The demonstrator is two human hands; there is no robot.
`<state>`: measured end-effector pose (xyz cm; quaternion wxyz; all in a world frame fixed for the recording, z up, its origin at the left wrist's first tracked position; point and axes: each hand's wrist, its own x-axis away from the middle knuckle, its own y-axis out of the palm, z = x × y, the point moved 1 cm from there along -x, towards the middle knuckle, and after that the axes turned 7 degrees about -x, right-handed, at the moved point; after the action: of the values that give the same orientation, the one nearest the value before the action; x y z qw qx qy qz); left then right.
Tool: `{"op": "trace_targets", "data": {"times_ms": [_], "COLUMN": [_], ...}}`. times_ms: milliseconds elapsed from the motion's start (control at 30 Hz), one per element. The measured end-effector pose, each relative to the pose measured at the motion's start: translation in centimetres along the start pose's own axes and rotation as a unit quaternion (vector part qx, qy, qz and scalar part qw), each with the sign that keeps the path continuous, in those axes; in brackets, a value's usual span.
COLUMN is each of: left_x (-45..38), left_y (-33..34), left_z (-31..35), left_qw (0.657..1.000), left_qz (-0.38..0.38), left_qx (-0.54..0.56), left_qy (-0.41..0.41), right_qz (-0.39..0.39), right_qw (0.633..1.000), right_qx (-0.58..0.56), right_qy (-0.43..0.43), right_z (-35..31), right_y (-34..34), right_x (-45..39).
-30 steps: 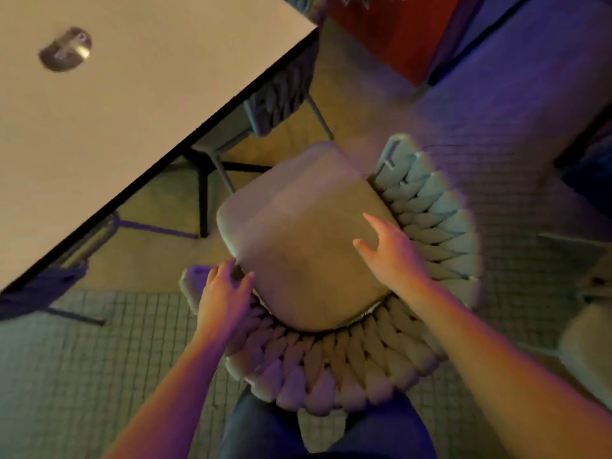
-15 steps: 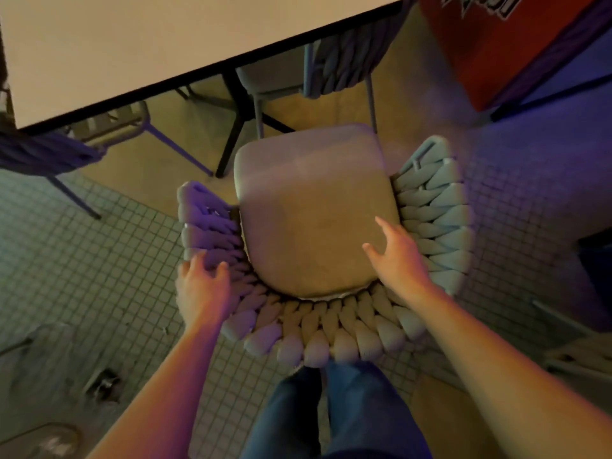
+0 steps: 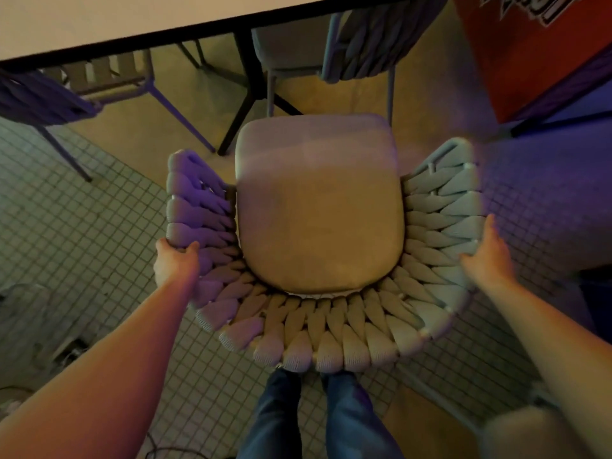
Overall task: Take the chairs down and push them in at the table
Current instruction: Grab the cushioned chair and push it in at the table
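Two hands are on the chair now, one at each side of its curved woven back. Our left hand is wrapped over the rim of the rope weave, thumb on the inner face and fingers curled out of sight behind it; our right hand lies flat and spread against the outside of the opposite rim, fingers pointing away from us, pressing rather than clutching. Between the two hands sits the padded seat cushion, and the chair stands on the tiled floor with its front edge facing the desk, which lies ahead of both hands and not yet over the seat. Beyond our fingertips, another chair is already tucked beneath the desk edge. We judge the frame under the rope to be stiff tubing, so the chair should move as one rigid piece and is probably moderate in weight; the woven cords look soft and a little yielding, giving good friction but some squash under the palm. The cushion may be loose, so we would not push on it. The sensible hold is where we are, on the rim at both sides, pushing evenly so the legs slide straight across the tiles.
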<state>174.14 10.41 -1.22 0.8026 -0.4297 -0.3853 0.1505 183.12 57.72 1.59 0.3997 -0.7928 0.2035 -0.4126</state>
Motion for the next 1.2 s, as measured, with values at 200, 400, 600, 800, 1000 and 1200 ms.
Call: {"op": "trace_targets", "data": {"times_ms": [200, 400, 600, 800, 1000, 1200], "left_x": [-0.7, -1.5, -4.1, -6.2, -7.7, -8.8], "left_y": [-0.1, -2.3, -4.9, -5.6, -5.9, -6.1], "left_z": [-0.3, -1.6, -3.1, -2.2, -1.3, -0.8], "left_qw": [1.0, 0.999, 0.997, 0.997, 0.996, 0.996], "left_qz": [-0.002, 0.012, 0.03, 0.046, 0.048, 0.05], "left_qx": [-0.02, -0.044, -0.058, -0.053, -0.042, -0.047], "left_qy": [-0.005, -0.026, -0.047, -0.044, -0.055, -0.051], "right_qz": [0.016, 0.0, -0.011, -0.021, -0.029, -0.028], "right_qw": [0.999, 1.0, 0.998, 0.998, 0.996, 0.996], "right_qx": [0.027, 0.009, 0.008, -0.008, 0.021, 0.028], "right_qy": [0.014, -0.017, -0.058, -0.052, -0.076, -0.084], "right_z": [-0.4, -2.6, -6.5, -9.3, -12.8, -14.6], "right_y": [0.4, 1.4, 3.5, 4.1, 4.2, 4.5], "right_x": [-0.3, 0.4, 0.7, -0.8, -3.1, -4.2]}}
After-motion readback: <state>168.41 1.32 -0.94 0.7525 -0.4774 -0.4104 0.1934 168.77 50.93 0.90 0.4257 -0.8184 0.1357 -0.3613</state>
